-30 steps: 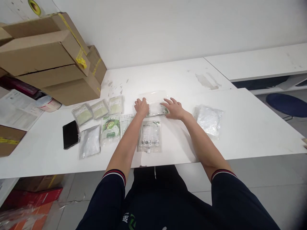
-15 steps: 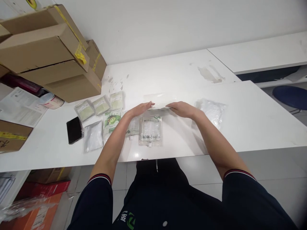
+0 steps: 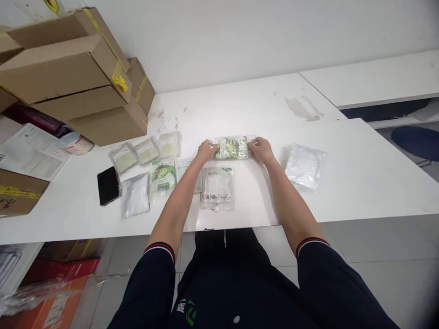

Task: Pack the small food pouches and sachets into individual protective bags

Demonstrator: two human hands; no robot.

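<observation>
Between my hands a clear plastic pouch with a green kiwi print [image 3: 230, 148] is stretched out sideways, low over the white table. My left hand [image 3: 207, 151] pinches its left end, and my right hand [image 3: 262, 150] grips its right end. Just nearer to me lies a flat clear pouch with green and dark printing [image 3: 218, 188] and a small white cap at its lower edge. Left of that, partly behind my left forearm, are another printed pouch [image 3: 188, 170] and a pouch with a kiwi picture [image 3: 163, 176].
Three packets of pale green powder [image 3: 124, 157], a silvery packet [image 3: 135, 195] and a black phone [image 3: 108, 186] lie at the left. Cardboard boxes [image 3: 68, 68] stand behind them beside a round tub [image 3: 77, 143]. On the right rests a crinkled clear plastic bundle [image 3: 304, 166].
The pouch in my hands showed a plain whitish side before; now its green kiwi print faces up. My hands have turned from flat on top to gripping its two ends.
</observation>
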